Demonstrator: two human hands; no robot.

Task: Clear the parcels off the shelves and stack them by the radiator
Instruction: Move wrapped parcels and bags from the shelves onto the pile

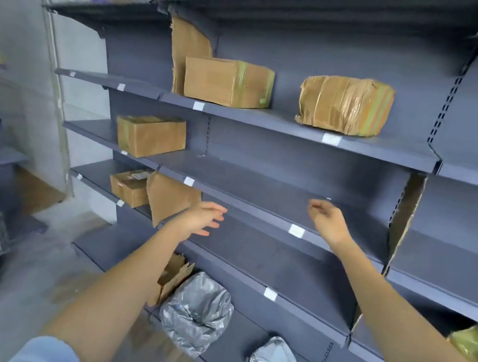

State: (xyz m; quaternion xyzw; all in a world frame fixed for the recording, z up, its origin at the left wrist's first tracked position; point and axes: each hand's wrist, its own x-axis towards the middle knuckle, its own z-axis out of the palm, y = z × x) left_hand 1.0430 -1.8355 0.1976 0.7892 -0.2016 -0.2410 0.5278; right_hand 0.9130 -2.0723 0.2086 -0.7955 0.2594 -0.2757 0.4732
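So we're reaching both arms out twd the grey shelves [262,181], and neither hand is carrying anything. Our left hand [205,217] is hanging w/ fingers spread and loose, just in front of the third shelf edge, near a torn cardboard sheet [169,198] leaning there. Our right hand [327,218] is hovering w/ fingers loosely curled, gripping nothing, over the bare stretch of the same shelf run.

Parcels are sitting upright and flat on the boards, prob so they're staying put: two up on the shelf above our hands, a plain box [226,83] and a heavily taped parcel [344,103]. The taped one is almost straight above the right hand, well apart from it. A smaller box [149,135] is resting left, one level down, up and left of the left hand; another small box [128,187] is sitting lower, beside the cardboard sheet. Two silver bags [195,311] are lying on the bottom shelf btwn our forearms. No radiator in view, so we're judging the stacking spot is elsewhere. Nearest grab: prob the taped parcel, two-handed.
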